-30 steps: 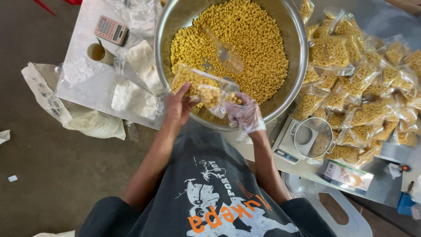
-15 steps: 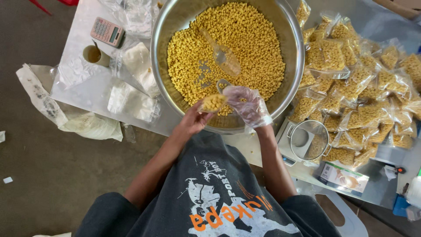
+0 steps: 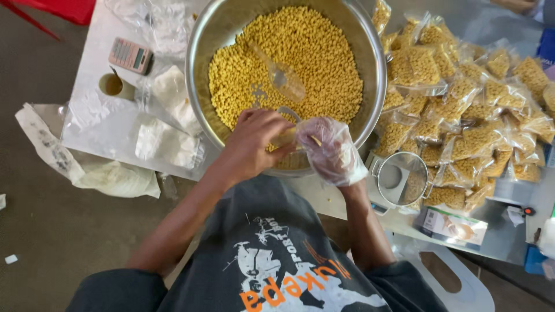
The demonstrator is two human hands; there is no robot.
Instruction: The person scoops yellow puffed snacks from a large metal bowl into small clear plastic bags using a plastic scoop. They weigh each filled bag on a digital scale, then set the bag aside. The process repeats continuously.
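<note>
A small clear plastic bag (image 3: 292, 138) of yellow puffed snacks sits at the frame's centre, pinched between both hands, over the steel bowl's near rim.

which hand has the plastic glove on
The right hand, at the near rim of the metal bowl, wears a clear plastic glove. The left hand beside it is bare.

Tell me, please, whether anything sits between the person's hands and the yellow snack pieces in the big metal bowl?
Nothing visible does. The left hand and the gloved right hand meet over the bowl's near rim, and the snack pieces lie uncovered; only a clear scoop rests on them.
</note>
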